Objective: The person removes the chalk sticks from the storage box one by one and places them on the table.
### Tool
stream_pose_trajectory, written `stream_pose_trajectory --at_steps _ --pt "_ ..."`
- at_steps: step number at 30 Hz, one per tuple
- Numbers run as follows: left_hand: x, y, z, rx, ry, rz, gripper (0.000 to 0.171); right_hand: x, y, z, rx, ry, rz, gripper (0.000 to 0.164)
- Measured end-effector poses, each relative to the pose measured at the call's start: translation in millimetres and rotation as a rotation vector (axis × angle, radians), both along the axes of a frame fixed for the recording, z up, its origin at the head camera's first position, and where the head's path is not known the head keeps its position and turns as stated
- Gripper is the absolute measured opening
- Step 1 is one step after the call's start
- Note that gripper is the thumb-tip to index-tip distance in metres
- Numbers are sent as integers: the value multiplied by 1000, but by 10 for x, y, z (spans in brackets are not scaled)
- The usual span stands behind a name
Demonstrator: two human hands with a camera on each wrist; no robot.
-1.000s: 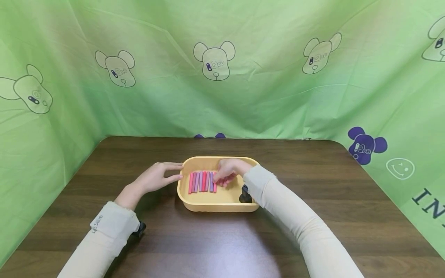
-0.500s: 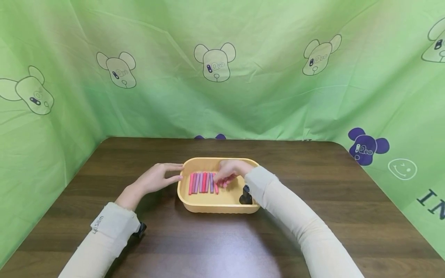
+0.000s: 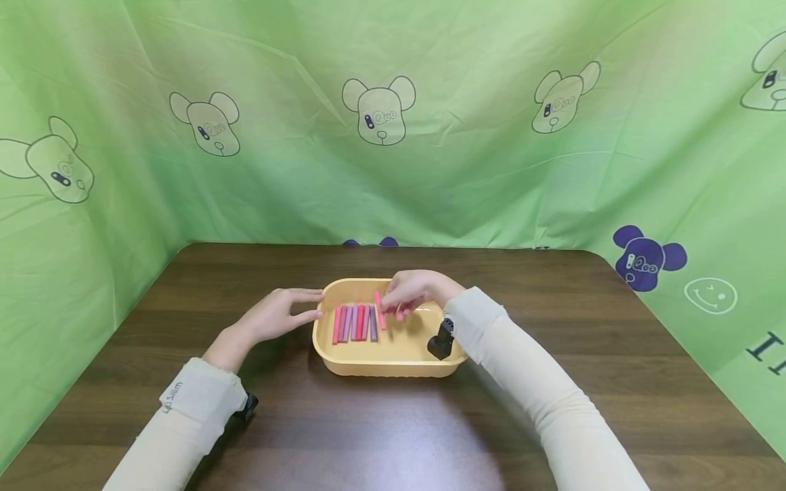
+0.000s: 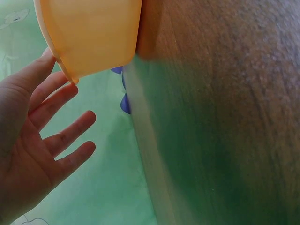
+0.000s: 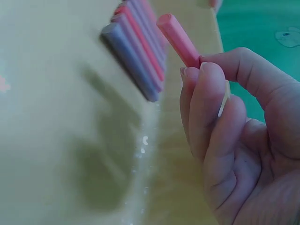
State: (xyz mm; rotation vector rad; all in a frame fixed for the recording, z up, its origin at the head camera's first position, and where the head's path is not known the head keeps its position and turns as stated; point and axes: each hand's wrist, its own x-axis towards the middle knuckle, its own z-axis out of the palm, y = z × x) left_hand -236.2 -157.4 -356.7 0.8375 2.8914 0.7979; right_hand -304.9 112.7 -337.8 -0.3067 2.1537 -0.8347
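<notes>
A yellow plastic basin (image 3: 393, 369) sits on the table. Against its left side lies a row of several pink, red and purple chalk sticks (image 3: 355, 323), side by side. My right hand (image 3: 419, 287) is inside the basin, just right of the row, and pinches a pink chalk stick (image 5: 179, 41) between thumb and fingers. That stick is lifted off the basin floor and slightly tilted. My left hand (image 3: 270, 315) is at the basin's left end. Its fingers are spread and fairly straight, with thumb and fingertips touching the rim (image 4: 61, 63).
The brown wooden table (image 3: 258, 443) extends around the basin. Behind and beside it hangs a green cloth (image 3: 276, 184) printed with bear heads. A black wrist camera (image 3: 440, 345) on my right cuff hangs over the basin's right side.
My right hand has lifted the pink chalk stick at the row's right end, raising it and moving it slightly away. The left hand has stayed at the rim.
</notes>
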Motion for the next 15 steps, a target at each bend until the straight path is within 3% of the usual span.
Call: stream_pose_trajectory --at_steps 5,15 --pt "3 5 -5 -2 -1 1 44 -5 57 50 -35 23 -5 23" --pt "-1 -1 -29 4 1 1 44 14 193 142 -86 47 -21 23"
